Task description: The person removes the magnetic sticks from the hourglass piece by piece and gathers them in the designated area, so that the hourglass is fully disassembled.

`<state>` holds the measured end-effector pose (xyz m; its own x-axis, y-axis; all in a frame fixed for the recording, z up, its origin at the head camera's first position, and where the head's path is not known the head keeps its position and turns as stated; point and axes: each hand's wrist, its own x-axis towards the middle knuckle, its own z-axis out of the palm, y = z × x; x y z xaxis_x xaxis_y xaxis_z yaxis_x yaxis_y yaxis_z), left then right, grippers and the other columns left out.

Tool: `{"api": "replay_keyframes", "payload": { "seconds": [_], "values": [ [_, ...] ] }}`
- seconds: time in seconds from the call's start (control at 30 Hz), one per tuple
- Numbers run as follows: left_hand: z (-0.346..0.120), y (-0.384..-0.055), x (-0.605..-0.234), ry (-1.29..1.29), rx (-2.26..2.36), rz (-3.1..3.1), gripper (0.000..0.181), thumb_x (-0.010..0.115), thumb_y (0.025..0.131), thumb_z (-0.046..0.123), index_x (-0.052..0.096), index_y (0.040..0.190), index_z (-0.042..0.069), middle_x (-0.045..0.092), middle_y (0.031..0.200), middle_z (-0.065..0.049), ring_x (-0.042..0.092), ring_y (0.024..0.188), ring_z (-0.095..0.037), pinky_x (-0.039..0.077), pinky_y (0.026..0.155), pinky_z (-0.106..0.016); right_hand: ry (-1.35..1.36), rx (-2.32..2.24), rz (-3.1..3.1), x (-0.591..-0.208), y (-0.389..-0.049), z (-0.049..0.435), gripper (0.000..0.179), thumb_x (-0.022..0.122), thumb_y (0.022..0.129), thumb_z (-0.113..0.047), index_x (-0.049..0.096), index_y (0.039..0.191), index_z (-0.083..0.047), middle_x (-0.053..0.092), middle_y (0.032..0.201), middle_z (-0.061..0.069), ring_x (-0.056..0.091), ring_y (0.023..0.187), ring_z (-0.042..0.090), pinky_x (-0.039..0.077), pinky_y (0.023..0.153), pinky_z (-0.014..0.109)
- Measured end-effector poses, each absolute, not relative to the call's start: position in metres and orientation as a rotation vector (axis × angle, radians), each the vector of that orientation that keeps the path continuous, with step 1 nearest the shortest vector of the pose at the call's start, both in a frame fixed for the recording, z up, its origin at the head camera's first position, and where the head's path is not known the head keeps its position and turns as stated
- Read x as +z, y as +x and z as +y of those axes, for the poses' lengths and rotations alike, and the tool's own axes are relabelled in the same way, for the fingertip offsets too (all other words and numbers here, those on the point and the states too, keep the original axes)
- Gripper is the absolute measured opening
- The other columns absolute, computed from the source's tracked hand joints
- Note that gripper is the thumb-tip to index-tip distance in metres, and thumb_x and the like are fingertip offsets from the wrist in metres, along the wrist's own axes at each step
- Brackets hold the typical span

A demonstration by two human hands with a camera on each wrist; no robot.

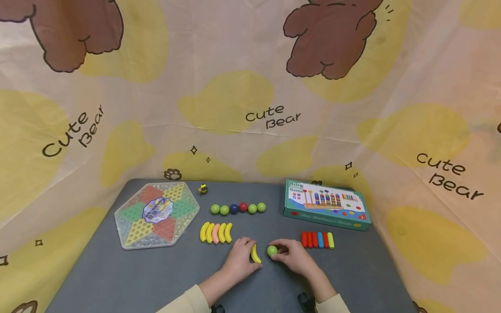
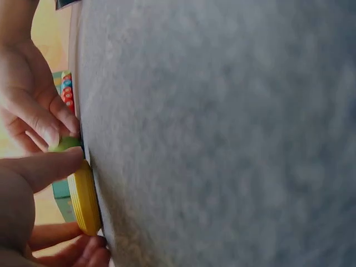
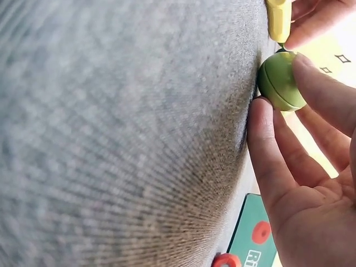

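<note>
Near the front middle of the grey table, my left hand (image 1: pixel 240 258) holds a yellow toy banana (image 1: pixel 255 254) between thumb and fingers. In the left wrist view the banana (image 2: pixel 84 197) shows lengthwise ridges and lies close against the table surface. Just to its right, my right hand (image 1: pixel 293 256) pinches a green ball (image 1: pixel 272 251). Seen from the right wrist, the ball (image 3: pixel 280 80) has a seam line and sits between thumb and fingertips at the table. A small gap separates ball and banana in the head view.
Behind the left hand lies a row of banana pieces (image 1: pixel 216 233), one pink. Further back runs a row of balls (image 1: pixel 234 209). Small coloured cylinders (image 1: pixel 315 240) and a game box (image 1: pixel 326 204) stand right, a hexagonal board (image 1: pixel 156 215) left, a toy bee (image 1: pixel 202 188) behind.
</note>
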<state>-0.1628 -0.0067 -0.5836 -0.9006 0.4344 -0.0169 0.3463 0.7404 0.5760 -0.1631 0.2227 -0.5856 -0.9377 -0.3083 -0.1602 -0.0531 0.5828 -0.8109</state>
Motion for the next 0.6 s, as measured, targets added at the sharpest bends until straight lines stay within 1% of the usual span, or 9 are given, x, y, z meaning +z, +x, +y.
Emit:
{"api": "replay_keyframes", "payload": {
  "seconds": [0.13,0.37,0.6],
  "values": [
    [-0.014,-0.170,-0.582,0.695,0.892,2.797,0.066,0.088,0.076,0.029,0.064,0.130,-0.001,0.061,0.123,-0.011,0.058,0.112,-0.029,0.052,0.095,-0.046,-0.291,-1.276,2.547,-0.585,-0.163,0.222,0.028,0.078,0.089,-0.023,0.074,0.116,-0.017,0.068,0.098,-0.002,0.061,0.085,0.015,0.054,0.074,0.024],
    [-0.040,-0.197,-0.573,0.664,0.960,2.880,0.066,0.088,0.077,0.027,0.063,0.131,-0.002,0.060,0.128,-0.015,0.055,0.120,-0.034,0.047,0.102,-0.051,-0.289,-1.265,2.552,-0.584,-0.164,0.222,0.029,0.078,0.090,-0.023,0.073,0.117,-0.017,0.067,0.100,-0.002,0.060,0.086,0.015,0.053,0.075,0.025],
    [-0.056,-0.212,-0.570,0.725,0.751,2.964,0.067,0.089,0.075,0.034,0.066,0.129,0.002,0.065,0.125,-0.011,0.054,0.119,-0.032,0.043,0.101,-0.053,-0.281,-1.267,2.537,-0.584,-0.162,0.222,0.030,0.078,0.089,-0.024,0.073,0.118,-0.017,0.067,0.101,-0.002,0.059,0.087,0.016,0.053,0.076,0.026]
  ]
}}
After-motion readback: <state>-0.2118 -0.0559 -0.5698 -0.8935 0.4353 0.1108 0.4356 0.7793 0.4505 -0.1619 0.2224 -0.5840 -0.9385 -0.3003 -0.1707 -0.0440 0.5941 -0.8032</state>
